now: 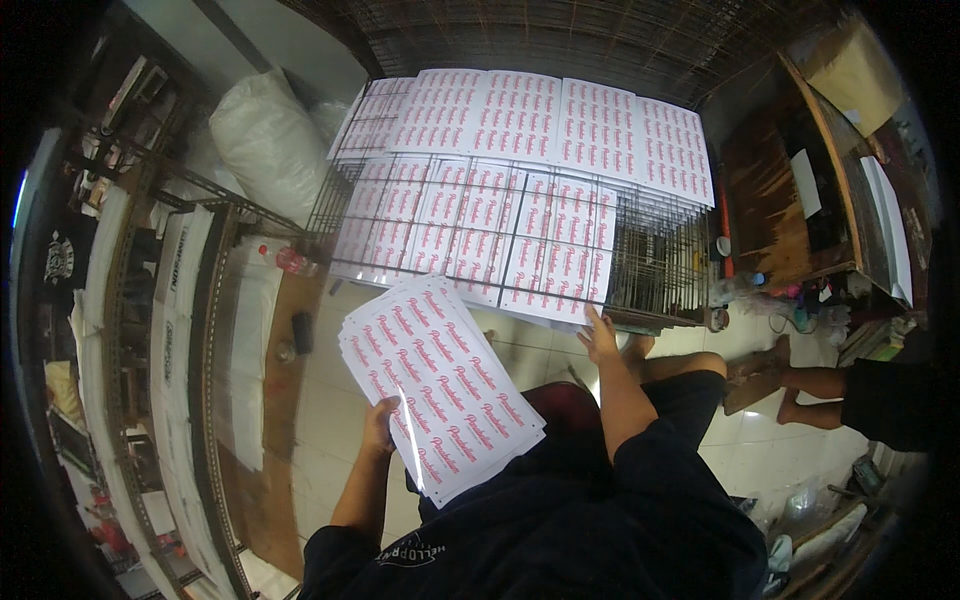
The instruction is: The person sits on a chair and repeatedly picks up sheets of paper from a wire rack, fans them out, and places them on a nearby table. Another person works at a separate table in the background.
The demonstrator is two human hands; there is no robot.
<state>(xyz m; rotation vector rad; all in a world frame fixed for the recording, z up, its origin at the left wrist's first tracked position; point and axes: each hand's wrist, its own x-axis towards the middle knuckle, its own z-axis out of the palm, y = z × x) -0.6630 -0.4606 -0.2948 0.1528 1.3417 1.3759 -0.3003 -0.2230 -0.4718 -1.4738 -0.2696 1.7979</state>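
Observation:
A fanned stack of white sheets (450, 390) printed with rows of red lettering rests over my lap, its corners slightly out of line. My left hand (380, 425) is closed on the stack's left edge, thumb on top. In front of me stands a wire drying rack (655, 265) with similar printed sheets on its shelves. At the near edge of the rack, my right hand (602, 340) pinches the lower right corner of a printed sheet (560, 245) lying under the wires. More printed sheets (515, 110) lie side by side on a farther part of the rack.
Metal shelving (190, 380) with stacked frames runs along the left. A bulging white sack (265, 140) and a red-capped plastic bottle (285, 258) are behind it. A wooden cabinet (840, 170) stands at right. Another person's legs (815, 395) are close by on the right.

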